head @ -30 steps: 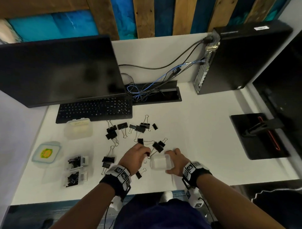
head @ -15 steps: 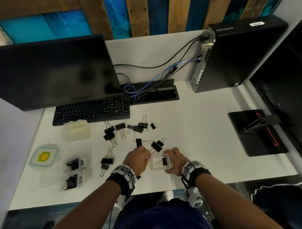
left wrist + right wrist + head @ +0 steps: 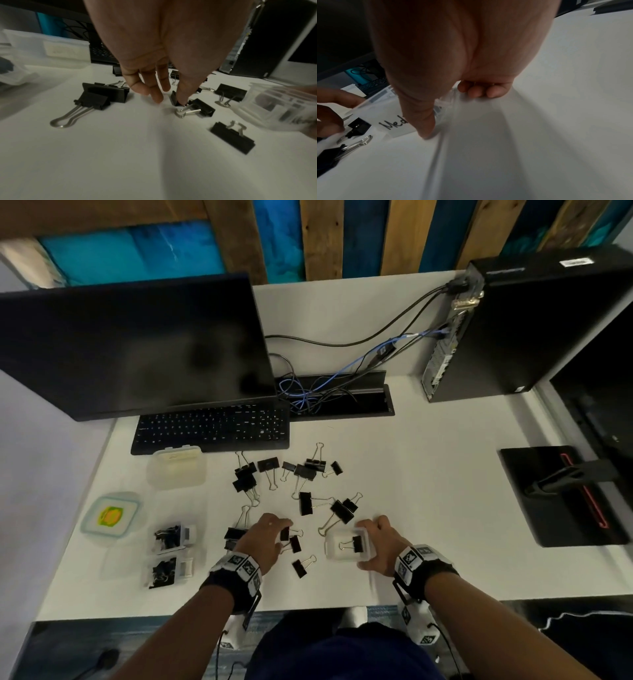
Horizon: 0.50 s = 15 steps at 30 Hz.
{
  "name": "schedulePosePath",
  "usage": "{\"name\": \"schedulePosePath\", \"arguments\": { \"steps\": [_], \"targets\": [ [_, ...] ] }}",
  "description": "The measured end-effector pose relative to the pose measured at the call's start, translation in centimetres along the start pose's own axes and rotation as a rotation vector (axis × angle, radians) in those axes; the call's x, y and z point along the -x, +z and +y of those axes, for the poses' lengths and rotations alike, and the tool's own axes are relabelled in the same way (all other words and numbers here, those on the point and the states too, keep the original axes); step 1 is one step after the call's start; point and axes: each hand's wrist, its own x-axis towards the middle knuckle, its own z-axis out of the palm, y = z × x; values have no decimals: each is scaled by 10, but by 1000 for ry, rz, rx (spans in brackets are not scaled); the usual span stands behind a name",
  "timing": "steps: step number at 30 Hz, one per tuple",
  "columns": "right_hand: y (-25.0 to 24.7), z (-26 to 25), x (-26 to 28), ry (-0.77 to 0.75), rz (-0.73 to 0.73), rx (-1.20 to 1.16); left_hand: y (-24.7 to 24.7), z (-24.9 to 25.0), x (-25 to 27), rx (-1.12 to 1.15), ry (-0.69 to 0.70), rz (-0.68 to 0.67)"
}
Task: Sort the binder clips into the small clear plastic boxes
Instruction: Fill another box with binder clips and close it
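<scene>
black metal binder clips with silver wire handles lie scattered on the white desk between the black keyboard and the person's hands. left hand, fingers curled downward, pinches one small black binder clip with thumb and fingertips at the desk surface. right hand grips a small clear plastic box resting on the desk, thumb on the near wall, one medium clip inside; two more clear boxes holding clips sit well apart, far left.
</scene>
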Motion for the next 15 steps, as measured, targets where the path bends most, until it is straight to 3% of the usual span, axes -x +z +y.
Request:
{"name": "schedulePosePath", "arguments": {
  "steps": [5, 13, 15],
  "targets": [
    [-1, 0, 1, 0, -2, -9, 5, 2, -3, -73, -49, -3],
    [-1, -1, 3, 8, 0, -8, -5, 3, 2, 21, -138, 223],
    [-1, -2, 3, 17, -2, 0, -9, 7, 2, 2, -184, 225]
  ]
}}
